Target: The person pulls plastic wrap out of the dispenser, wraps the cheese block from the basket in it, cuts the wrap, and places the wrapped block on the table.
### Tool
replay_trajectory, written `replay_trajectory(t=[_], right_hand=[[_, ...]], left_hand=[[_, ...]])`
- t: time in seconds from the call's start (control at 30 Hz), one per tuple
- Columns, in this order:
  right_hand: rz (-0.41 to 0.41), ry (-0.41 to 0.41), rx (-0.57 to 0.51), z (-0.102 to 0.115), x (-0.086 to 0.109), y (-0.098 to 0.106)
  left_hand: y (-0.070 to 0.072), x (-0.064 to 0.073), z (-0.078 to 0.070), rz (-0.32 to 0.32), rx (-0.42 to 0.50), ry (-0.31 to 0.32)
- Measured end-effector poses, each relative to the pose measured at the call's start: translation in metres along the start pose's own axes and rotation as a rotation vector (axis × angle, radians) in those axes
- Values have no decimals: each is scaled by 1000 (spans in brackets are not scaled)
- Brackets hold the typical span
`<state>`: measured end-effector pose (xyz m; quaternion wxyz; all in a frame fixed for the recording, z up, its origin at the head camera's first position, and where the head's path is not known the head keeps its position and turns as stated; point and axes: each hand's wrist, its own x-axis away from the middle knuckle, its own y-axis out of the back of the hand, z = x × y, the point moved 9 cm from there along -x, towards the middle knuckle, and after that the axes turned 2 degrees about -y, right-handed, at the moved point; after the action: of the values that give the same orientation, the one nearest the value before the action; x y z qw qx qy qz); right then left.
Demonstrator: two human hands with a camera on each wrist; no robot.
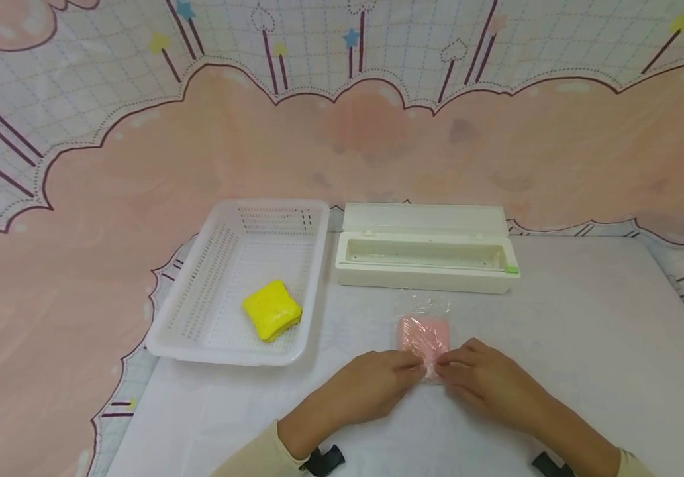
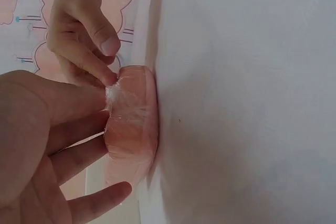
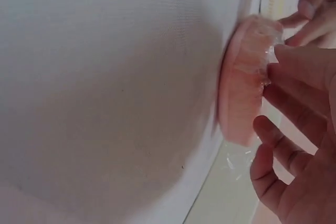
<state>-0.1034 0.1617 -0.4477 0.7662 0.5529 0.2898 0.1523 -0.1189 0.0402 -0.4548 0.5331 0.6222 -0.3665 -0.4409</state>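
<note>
Two hands meet over a pink block [image 1: 423, 333] in a clear wrapper [image 1: 425, 303], which rests on the white cloth [image 1: 580, 318] just in front of a long box [image 1: 419, 279] whose lid [image 1: 425, 219] is raised. The left hand [image 1: 377, 385] pinches the film over the block's near part between thumb and forefinger; its other fingers spread, the little finger standing well away. The right hand [image 1: 490, 385] pinches the same gathered film from its own side, with its ring and little fingers loosely bent and apart from the block. How firmly either pair of tips closes cannot be told, since the film and fingers hide part of the contact. To the left, a yellow block [image 1: 271, 310] lies in a white basket [image 1: 228, 358], untouched.

The step in hand appears to be work on the wrapper; whether it is already torn cannot be made out. The next move, by this reading, calls for both pinches to hold and the hands to part evenly, low over the cloth, lest the film slip or the block tip.
</note>
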Motion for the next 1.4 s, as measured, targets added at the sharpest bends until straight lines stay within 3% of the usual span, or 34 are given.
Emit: replay_trajectory(t=[0.13,0.27,0.37,0.57,0.67,0.83,0.9,1.13,1.4], right_hand=[[66,-40,11,-3,2,-5],[120,-84,-14,-8,5,-10],[137,-92,-40,-11,8,-11],[83,-94,-70,-20,16,1],[80,-163,-86,-27,19,6],[60,-269,-120,-37,22,14],[36,-278,-131,-39,23,17],[38,-328,-180,-43,24,19],[35,-334,-204,-43,25,19]], left_hand=[[-2,1,-1,19,-32,-17],[-11,2,1,101,-49,23],[-14,2,3,129,-40,46],[-12,1,13,94,6,90],[-13,1,20,87,38,114],[-15,0,27,138,115,145],[-15,-2,28,144,122,159],[-13,-9,31,82,-14,194],[-20,-12,38,81,90,250]])
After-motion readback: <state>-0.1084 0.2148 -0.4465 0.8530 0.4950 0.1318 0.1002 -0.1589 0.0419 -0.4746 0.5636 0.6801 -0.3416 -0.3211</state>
